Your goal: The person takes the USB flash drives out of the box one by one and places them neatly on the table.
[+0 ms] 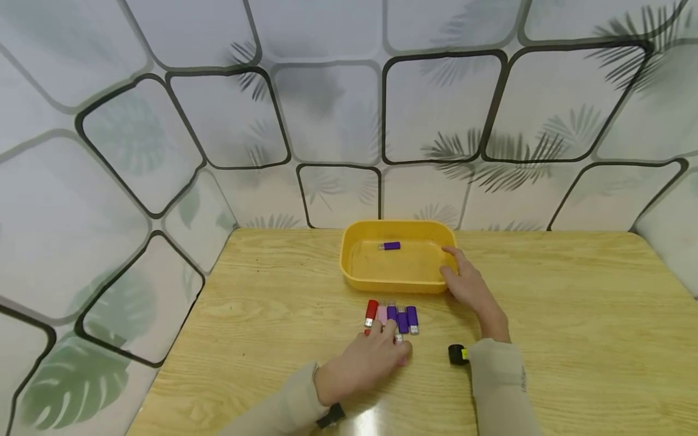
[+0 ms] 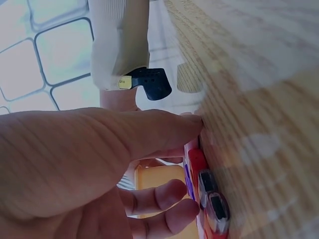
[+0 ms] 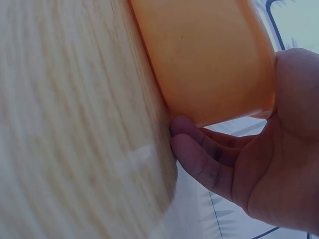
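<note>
Several USB flash drives lie in a cluster on the table: a red USB flash drive [image 1: 372, 310], purple ones [image 1: 412, 318] and pink ones. My left hand [image 1: 364, 357] is over the nearer drives, fingers spread and loosely bent. In the left wrist view its thumb [image 2: 169, 130] reaches down beside a pink drive, while other fingers touch near red drives [image 2: 215, 219]; no firm hold shows. My right hand [image 1: 470, 286] grips the right end of a yellow plastic tray [image 1: 398, 286], thumb over the rim and fingers against the outer wall. Inside the tray lies one purple USB flash drive [image 1: 391, 246].
The wood-grain table [image 1: 578, 327] stretches to both sides and backs onto a patterned wall [image 1: 436, 109]. A black wrist camera [image 1: 458, 354] sits by the right sleeve, and another black camera [image 1: 331, 416] is under the left wrist.
</note>
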`<state>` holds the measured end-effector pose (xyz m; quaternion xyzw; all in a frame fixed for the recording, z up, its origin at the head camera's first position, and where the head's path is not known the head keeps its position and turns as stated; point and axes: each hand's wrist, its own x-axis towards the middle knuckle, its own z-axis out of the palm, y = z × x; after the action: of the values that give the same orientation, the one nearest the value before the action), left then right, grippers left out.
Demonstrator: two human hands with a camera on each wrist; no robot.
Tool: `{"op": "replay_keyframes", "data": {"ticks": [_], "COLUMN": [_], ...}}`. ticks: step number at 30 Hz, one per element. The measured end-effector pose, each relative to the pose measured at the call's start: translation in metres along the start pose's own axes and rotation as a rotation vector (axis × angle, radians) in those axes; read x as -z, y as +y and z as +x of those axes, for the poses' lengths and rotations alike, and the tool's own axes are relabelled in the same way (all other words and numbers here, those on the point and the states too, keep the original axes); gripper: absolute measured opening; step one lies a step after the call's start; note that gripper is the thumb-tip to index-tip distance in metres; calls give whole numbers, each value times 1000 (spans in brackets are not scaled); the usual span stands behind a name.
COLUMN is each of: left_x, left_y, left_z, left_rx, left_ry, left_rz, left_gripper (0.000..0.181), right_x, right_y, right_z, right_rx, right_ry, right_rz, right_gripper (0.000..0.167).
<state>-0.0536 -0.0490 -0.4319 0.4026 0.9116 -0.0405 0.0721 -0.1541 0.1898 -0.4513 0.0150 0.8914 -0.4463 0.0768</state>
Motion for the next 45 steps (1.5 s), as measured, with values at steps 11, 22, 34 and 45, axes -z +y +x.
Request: {"op": "replay_keyframes", "data": {"ticks": [11, 22, 34, 45], "left_x": [0, 20, 22, 47], "left_y": [-4, -32, -101, -117], "left_z": [2, -3, 21, 99], "left_rx": [-14, -1, 87, 137], "left_ry": [-10, 36, 337, -67], "left_rz": [-2, -125, -189, -79], "left_gripper": [22, 49, 28, 41], "right_x": [0, -6, 2, -1], "right_y": [1, 2, 1, 4], "right_z": [1, -5, 0, 2], "right_rx": [-1, 2, 54, 38], "right_ry": [0, -21, -19, -17], "right_rz": [9, 0, 7, 1], "right_gripper": [58, 59, 60, 59]}}
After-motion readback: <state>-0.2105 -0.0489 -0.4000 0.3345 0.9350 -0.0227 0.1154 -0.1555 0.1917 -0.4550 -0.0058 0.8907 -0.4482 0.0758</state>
